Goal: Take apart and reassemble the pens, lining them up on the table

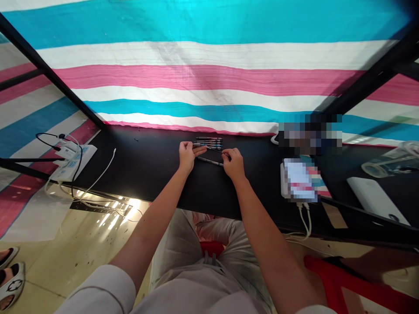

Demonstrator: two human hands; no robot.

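Several dark pens (211, 141) lie side by side near the back of the black table (157, 174). Just in front of them, my left hand (188, 156) is closed on a grey pen (197, 144), its fingertips pointing right. My right hand (233, 162) is pinched around the end of a thin dark piece whose identity is too small to tell. A segmented dark stick (210, 162) lies between my hands, its right end by my right fingers.
On the left sits a white power strip (78, 163) with cables. To the right are a phone (299, 179) with white cables, a white box (376, 198) and a clear container (389, 161). A striped sheet (209, 80) hangs behind the table.
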